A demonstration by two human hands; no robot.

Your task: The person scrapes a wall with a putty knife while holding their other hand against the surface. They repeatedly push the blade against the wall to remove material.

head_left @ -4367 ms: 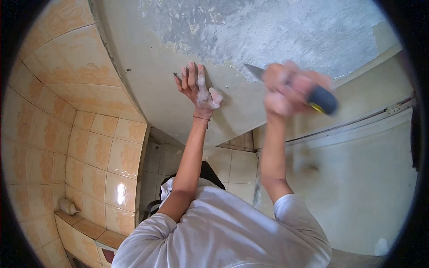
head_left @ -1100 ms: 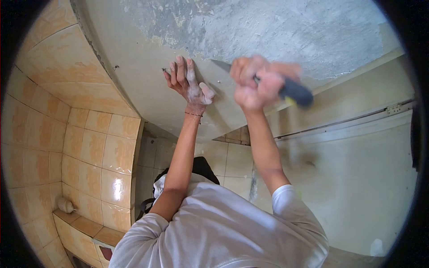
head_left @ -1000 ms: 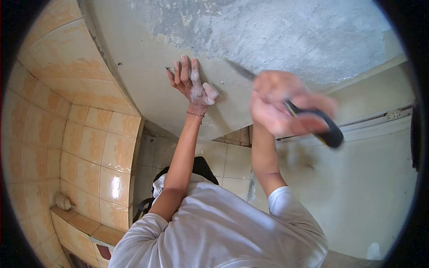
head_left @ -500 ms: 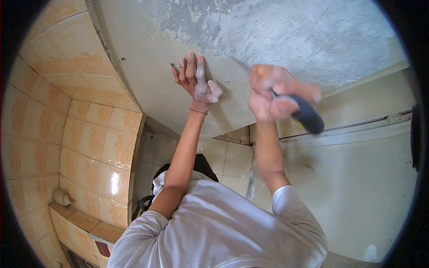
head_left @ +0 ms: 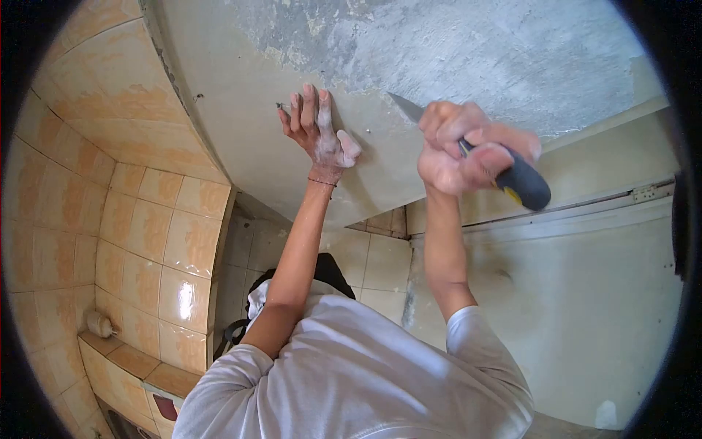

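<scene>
My left hand [head_left: 322, 135] lies against the painted wall [head_left: 241, 139] with its fingers spread, white dust on the thumb and index finger. In my right hand [head_left: 464, 146] is a putty knife [head_left: 523, 184] with a black and yellow handle, the fingers wrapped round it. Its pointed metal blade reaches up and left toward the border between the paint and a scraped, bare grey patch [head_left: 468, 58]. Part of the blade is hidden behind my fingers. Whether its tip touches the wall I cannot tell.
Glossy orange-and-cream tiles [head_left: 153, 234] cover the wall at the left, with a tiled ledge [head_left: 172, 378] below. A pale panel with a hinge [head_left: 643, 194] stands at the right. Floor tiles [head_left: 386, 263] show beneath my arms. Screws stick out near my left hand.
My right hand has shifted a little to the right with the putty knife, and more of the blade shows. My left hand stays nearly in place on the wall.
</scene>
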